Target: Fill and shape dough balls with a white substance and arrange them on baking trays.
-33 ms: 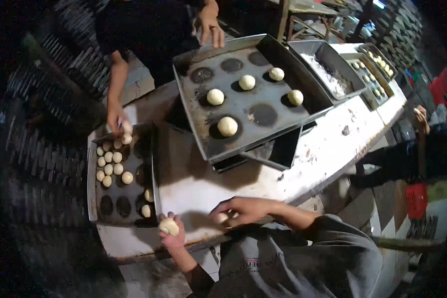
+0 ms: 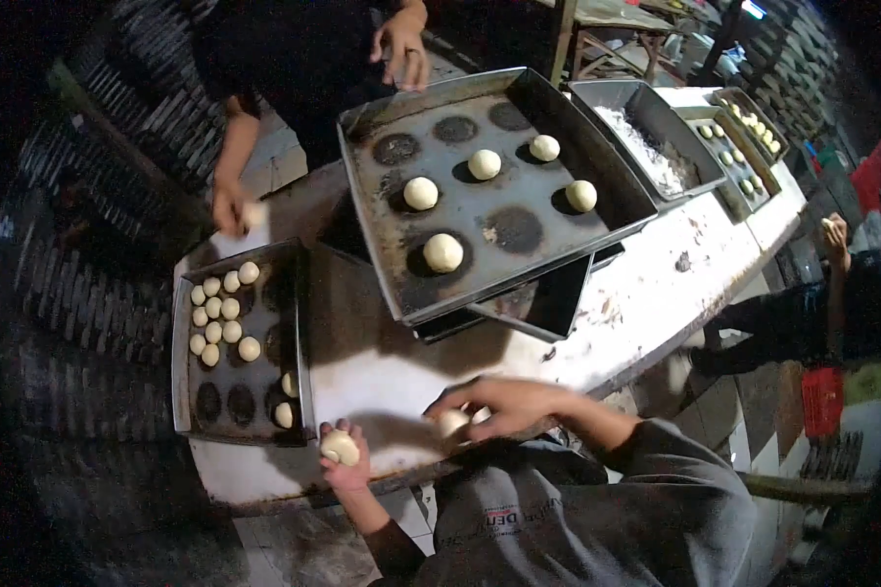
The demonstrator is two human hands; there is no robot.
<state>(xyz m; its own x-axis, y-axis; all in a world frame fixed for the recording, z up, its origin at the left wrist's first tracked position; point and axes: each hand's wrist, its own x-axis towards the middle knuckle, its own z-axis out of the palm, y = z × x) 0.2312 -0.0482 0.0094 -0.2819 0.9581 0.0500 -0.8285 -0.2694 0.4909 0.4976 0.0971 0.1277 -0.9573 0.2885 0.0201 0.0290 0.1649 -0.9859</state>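
- Writing: dark print w/ a bit of red on the person's grey shirt (image 2: 607,519).
- L hand (image 2: 350,473): palm up, fingers part-curled round flattened dough piece (image 2: 341,449), just beside near R corner of baking tray (image 2: 227,380).
- R hand (image 2: 507,399): arched, thumb & fingers round dough ball (image 2: 452,422), by front edge of table (image 2: 362,382).
- Vs earlier: more of R-hand ball shows; co-worker's hand (image 2: 230,207) w/ blurred pale lump (image 2: 255,214) now back off tray's far edge, was over it.

Bakery workshop (dough balls (image 2: 442,253), trays (image 2: 514,232)).
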